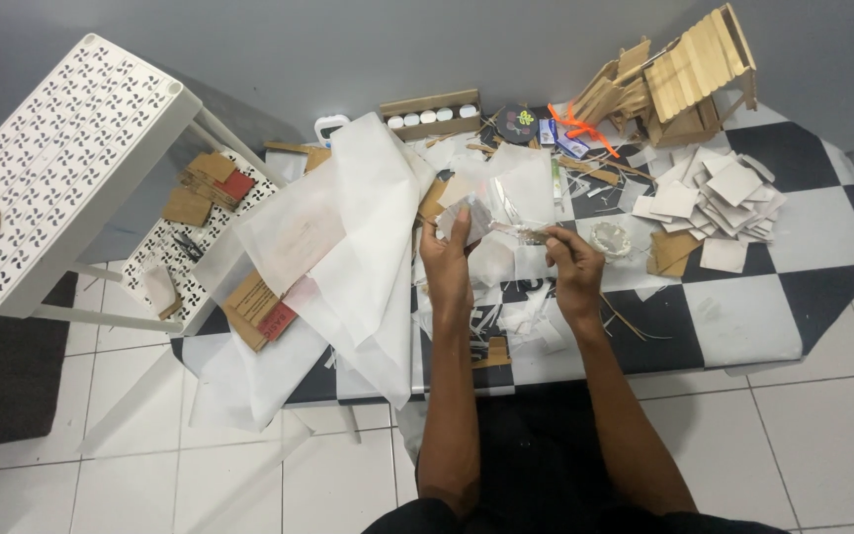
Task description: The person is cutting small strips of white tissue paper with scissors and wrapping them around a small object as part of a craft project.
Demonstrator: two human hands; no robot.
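Head camera is looking straight down, and both hands are working over a black-and-white checkered table point(743, 316) that is sitting on a floor of pale square tiles point(822, 435) against a plain grey wall point(397, 40). Left hand point(447, 262) is pinching a small clear plastic wrapper point(471, 213) between thumb and fingers, closed on its near edge. Right hand point(575, 267) is gripping a thin pale stick-like piece point(526, 233) that is running across to the wrapper; exactly what that piece is, I cannot tell. Both hands are hovering close together, just above the table's middle.

Spreading to the left, large crumpled sheets of white tissue paper point(348, 237) are draping over the table edge. Scraps of white paper point(536, 326) are littering the surface under the wrists. Off to the right, a loose pile of white square cards point(724, 198) is lying fanned out, and behind it a small house built of pale wooden sticks point(689, 79) is standing at the far corner. A narrow cardboard tray of white-capped bottles point(432, 116) is sitting along the back edge. At the left, a white perforated metal shelf unit point(61, 148) is tilting beside the table, with brown cardboard pieces point(210, 183) resting on its lower tier.
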